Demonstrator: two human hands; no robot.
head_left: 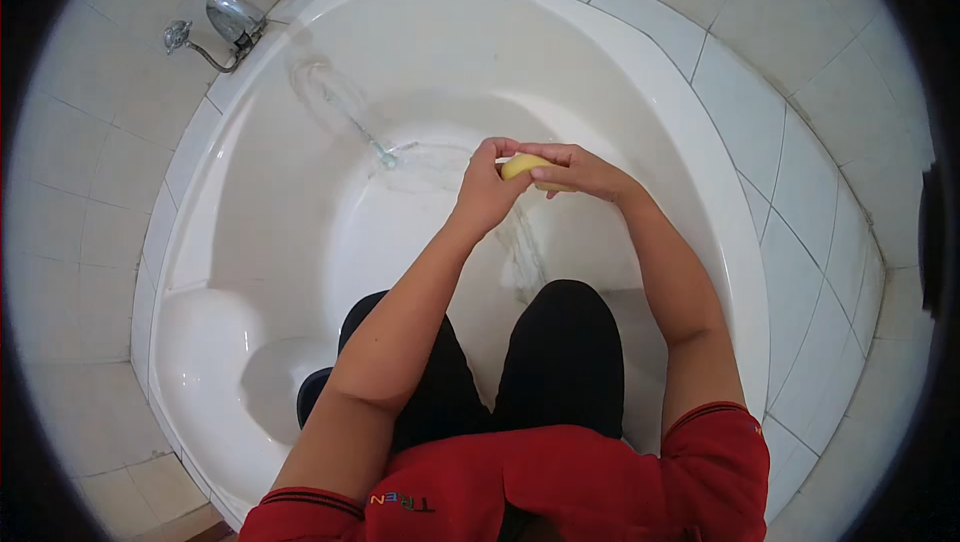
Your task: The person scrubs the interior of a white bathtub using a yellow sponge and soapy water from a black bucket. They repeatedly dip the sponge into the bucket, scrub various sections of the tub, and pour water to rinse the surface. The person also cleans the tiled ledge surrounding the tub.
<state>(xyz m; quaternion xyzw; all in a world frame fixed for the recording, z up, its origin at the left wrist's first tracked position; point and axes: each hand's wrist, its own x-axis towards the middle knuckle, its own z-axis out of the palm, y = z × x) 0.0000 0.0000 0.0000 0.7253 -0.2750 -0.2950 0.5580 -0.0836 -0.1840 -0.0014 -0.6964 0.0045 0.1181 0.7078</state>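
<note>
Out in front of me, over the white bathtub [270, 212], both hands meet around a small, rounded yellow object [519, 166]. It looks smooth and pale, perhaps soap or a sponge, but I cannot tell which. My left hand [484, 187] grips its left side with thumb and fingers. From the right, my right hand [588, 175] closes over it, fingertips reaching toward the left hand's fingers. The hands cover much of the yellow object.
A chrome tap [235, 18] with two knobs is fixed at the tub's far left edge. Brownish stains [520, 252] streak the basin, and a drain [390, 160] lies near its middle. My black-clad knees [565, 342] are inside the tub. White tiles [770, 132] border it.
</note>
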